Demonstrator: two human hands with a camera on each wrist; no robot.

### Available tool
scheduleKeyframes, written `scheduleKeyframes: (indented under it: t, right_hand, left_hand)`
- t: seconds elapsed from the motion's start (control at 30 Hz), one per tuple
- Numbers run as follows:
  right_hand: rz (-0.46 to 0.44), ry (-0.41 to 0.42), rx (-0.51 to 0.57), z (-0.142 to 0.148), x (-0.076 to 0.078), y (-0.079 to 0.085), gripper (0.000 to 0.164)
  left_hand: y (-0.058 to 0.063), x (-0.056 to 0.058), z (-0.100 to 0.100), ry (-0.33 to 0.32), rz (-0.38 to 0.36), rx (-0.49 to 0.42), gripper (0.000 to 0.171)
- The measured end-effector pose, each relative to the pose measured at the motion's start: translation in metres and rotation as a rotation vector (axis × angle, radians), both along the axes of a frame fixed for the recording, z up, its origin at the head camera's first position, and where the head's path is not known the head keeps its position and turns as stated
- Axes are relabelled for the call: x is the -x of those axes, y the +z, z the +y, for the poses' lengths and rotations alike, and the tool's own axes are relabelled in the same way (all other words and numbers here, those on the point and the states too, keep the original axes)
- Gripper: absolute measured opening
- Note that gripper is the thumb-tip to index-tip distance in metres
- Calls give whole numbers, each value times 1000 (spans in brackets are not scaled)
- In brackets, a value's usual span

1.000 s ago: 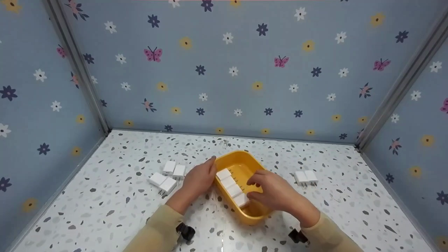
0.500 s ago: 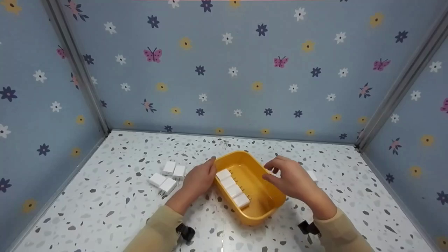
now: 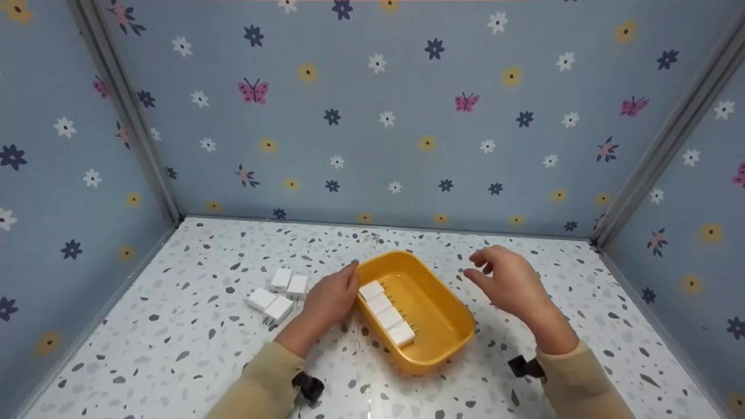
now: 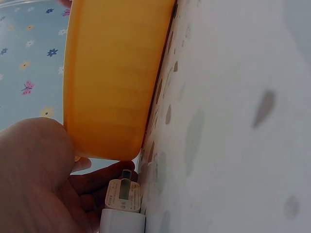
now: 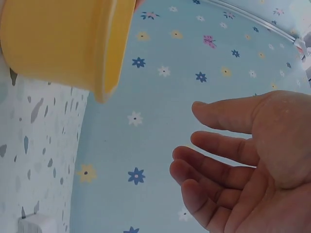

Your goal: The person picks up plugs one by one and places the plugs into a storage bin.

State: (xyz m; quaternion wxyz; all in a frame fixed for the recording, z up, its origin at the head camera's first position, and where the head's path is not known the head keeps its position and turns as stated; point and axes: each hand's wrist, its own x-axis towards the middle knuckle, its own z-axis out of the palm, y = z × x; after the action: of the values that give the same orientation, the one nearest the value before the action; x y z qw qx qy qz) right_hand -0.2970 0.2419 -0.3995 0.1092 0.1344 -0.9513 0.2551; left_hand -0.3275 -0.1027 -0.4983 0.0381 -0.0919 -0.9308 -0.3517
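Note:
A yellow plastic bin (image 3: 433,302) stands on the speckled table, with a row of several white plug adapters (image 3: 389,314) along its left inner wall, prongs pointing right. My left hand (image 3: 330,297) holds the bin at its left side, thumb by the rim. In the left wrist view the fingers lie past the bin's outer wall (image 4: 116,87), near a white plug adapter (image 4: 123,201). To the right of the bin, my right hand (image 3: 512,285) hangs above the table with fingers loosely bent and nothing in them. In the right wrist view a white plug adapter (image 5: 37,223) shows below it.
Several more white plug adapters (image 3: 278,295) lie on the table left of my left hand. A blue flowered wall (image 3: 372,116) closes off the back, with side panels at left and right.
My right hand has risen out of the bin and moved right, past its rim, over the adapters there, which it now hides in the head view. The left hand and bin stay put.

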Motion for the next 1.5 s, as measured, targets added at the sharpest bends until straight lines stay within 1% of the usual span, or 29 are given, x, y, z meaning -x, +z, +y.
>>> scheduleKeyframes:
  t: [0.2,0.37,0.6,0.73,0.87,1.03,1.3,1.5]
  right_hand:
    - [-57,-77,-17,10,7,-1,35]
    - [-107,-141,-42,16,14,-6,39]
    - [-217,-229,-71,23,27,-12,45]
    - [-247,-234,-99,30,33,-17,47]
    - [-244,-218,-129,36,37,-23,48]
    - [-253,-217,-156,41,40,-31,48]
    - [-363,-278,-197,44,48,-42,56]
    - [-400,-308,-211,45,54,-50,60]
  left_hand:
    - [1,0,1,7,-30,-2,57]
    - [1,0,2,9,-36,2,57]
    - [2,0,2,14,-37,-4,57]
    - [2,0,2,12,-29,-5,57]
    - [2,0,1,9,-23,-5,57]
    - [2,-1,1,6,-7,8,55]
    - [2,-2,1,11,-8,6,55]
    - [1,0,1,9,0,7,55]
